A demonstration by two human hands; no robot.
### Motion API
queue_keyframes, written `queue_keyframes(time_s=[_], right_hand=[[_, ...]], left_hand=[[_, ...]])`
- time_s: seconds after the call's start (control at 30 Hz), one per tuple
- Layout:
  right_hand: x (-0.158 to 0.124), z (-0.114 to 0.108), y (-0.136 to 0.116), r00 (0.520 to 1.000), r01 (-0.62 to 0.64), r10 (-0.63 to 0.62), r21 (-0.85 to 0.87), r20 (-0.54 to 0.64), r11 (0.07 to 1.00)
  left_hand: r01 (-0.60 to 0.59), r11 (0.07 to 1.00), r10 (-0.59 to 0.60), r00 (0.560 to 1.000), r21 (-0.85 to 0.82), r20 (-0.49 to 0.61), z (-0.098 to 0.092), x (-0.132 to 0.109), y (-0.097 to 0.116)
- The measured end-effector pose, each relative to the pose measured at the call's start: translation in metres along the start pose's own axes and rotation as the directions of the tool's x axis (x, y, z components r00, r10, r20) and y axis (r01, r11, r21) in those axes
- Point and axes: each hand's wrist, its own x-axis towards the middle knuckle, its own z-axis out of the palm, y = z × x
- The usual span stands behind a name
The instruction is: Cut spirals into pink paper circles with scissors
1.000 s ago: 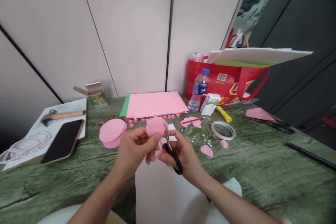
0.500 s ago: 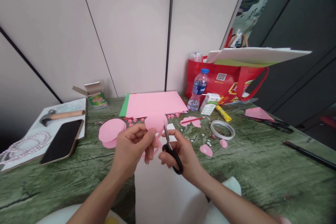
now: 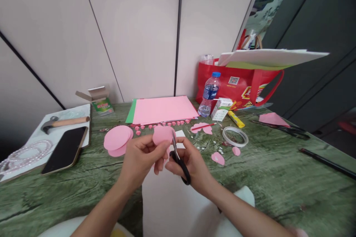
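Note:
Between the thumb and fingers of my left hand (image 3: 143, 153) is a rounded pink paper piece (image 3: 162, 134), held up above the table. My right hand (image 3: 191, 161) grips black-handled scissors (image 3: 180, 166), whose blades point up along the paper's right edge. A strip of pink paper hangs partly hidden behind my fingers. Below both hands lies a white sheet (image 3: 169, 203). Left of my left hand rests a stack of pink paper circles (image 3: 117, 139). Beyond the hands, small pink rolled pieces (image 3: 174, 123) sit in a row before the pink paper sheets (image 3: 165, 109).
At left are a phone (image 3: 65, 150), a hammer (image 3: 66, 121), a bead string (image 3: 27, 153) and a green box (image 3: 102, 104). To the right stand a water bottle (image 3: 210, 94), small carton (image 3: 221, 109) and red bag (image 3: 236, 85), with a tape roll (image 3: 235, 136), glue stick (image 3: 236, 119) and pink scraps (image 3: 218, 158) nearby.
The pink piece has turned and sits slightly lower, its outline now less round at the top. My right hand and the scissors have shifted slightly left along its edge.

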Motion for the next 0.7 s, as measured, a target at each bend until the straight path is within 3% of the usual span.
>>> queue_keyframes(time_s=[0.7], right_hand=[[-0.0005, -0.0006, -0.0015, 0.999, -0.031, 0.029, -0.047, -0.042, 0.998]], left_hand=[[-0.032, 0.997, 0.027, 0.997, -0.075, -0.068, -0.0016, 0.0006, 0.0013]])
